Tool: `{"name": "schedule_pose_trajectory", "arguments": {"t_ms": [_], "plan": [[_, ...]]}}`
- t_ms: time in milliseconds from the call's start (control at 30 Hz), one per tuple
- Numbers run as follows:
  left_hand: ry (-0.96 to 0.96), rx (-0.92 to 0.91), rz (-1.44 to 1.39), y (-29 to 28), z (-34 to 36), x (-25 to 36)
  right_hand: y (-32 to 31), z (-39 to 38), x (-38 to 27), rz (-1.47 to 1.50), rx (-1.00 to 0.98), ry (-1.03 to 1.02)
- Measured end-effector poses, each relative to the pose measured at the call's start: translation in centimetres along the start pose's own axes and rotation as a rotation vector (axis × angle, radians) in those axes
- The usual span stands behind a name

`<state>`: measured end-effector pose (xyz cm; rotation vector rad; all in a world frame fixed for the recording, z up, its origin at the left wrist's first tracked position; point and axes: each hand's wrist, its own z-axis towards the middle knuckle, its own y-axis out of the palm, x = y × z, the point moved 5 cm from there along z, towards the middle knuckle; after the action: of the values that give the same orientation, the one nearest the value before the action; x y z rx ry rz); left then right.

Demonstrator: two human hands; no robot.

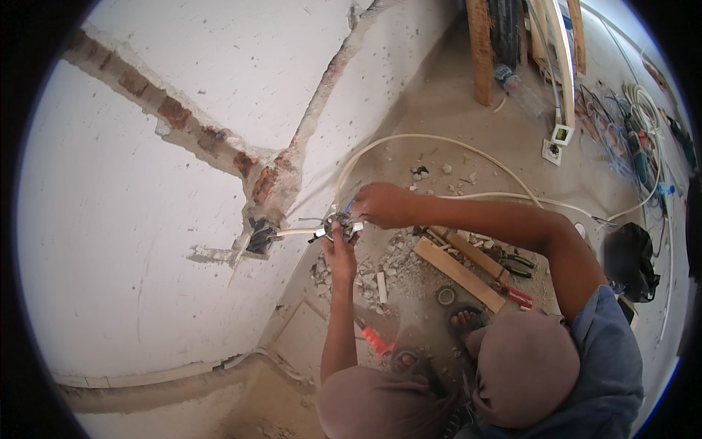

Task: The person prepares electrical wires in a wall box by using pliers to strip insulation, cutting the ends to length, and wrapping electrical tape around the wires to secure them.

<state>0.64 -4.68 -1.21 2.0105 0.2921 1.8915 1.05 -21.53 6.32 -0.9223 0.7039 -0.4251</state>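
My left hand [341,252] grips a small round electrical socket insert [335,222] from below, its wired side showing. Closed over the socket's upper right is my right hand [384,205], its fingertips pinching at a short blue wire [349,207]. These fingertips partly cover the wire's end. A white cable [296,232] runs from the socket to a wall box [260,238] with loose dark wires, set in the broken plaster. From the socket's top, another white cable [431,137] arcs away to the right over the floor.
Rubble [398,256] lies below my hands. Beside it are a wooden board [457,274], pliers [518,267], a tape roll [446,295] and a red-handled tool [376,341]. A plastic bottle [523,91], coiled cable [643,106] and black bag [632,260] are farther right.
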Motion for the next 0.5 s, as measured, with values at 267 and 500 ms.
{"name": "schedule_pose_trajectory", "arguments": {"t_ms": [267,500], "plan": [[-0.004,-0.061,-0.068,-0.2,0.3,-0.5,-0.7,1.1,-2.1,0.228,-0.133,0.308],[0.002,-0.091,-0.065,0.1,0.4,-1.2,0.9,0.6,-1.6,0.182,0.026,0.308]]}}
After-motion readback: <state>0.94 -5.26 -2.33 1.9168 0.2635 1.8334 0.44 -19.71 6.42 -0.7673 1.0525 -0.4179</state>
